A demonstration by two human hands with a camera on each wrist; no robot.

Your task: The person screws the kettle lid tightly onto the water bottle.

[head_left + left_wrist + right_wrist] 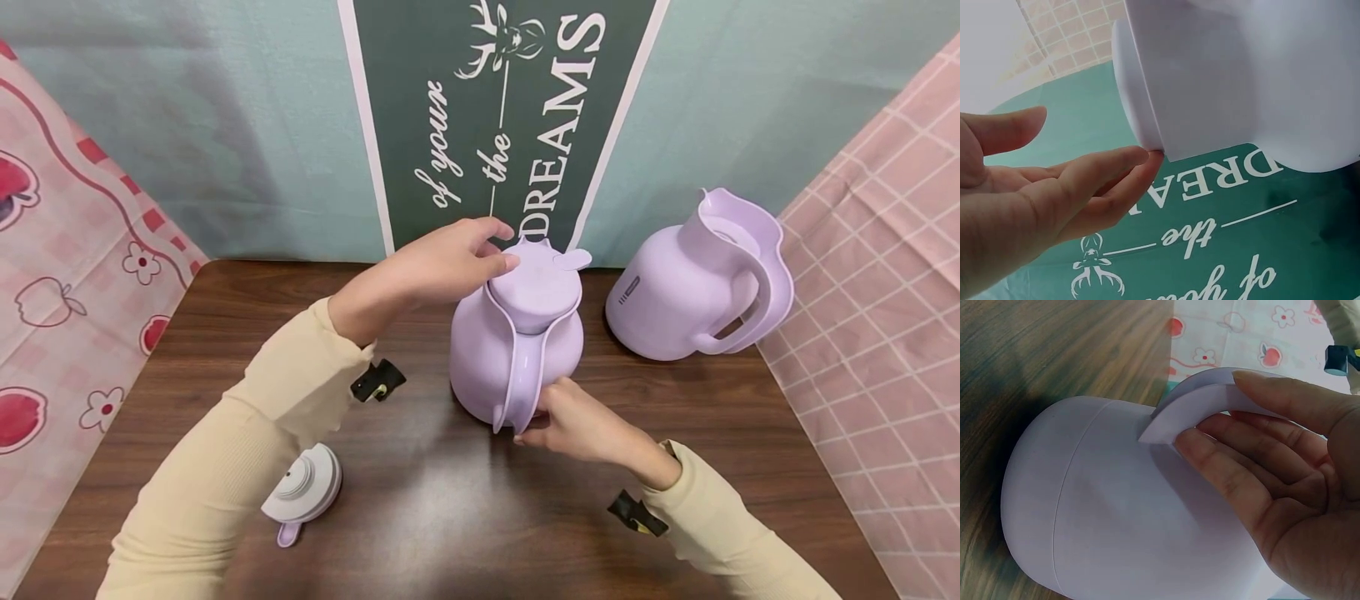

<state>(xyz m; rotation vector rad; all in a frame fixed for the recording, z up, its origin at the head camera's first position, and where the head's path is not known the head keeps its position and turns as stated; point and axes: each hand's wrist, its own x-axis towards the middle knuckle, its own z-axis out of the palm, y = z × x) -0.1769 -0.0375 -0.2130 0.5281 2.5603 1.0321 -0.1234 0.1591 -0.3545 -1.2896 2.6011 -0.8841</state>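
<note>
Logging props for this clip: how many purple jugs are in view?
2. One jug stands on the table, its handle held by the right hand; the other jug stands farther right.

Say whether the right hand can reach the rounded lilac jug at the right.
Probably yes, once free: the right hand holds the curved lilac handle of the rounded middle jug, but only brown wood-grain tabletop shows between that hand and the right jug.
</note>
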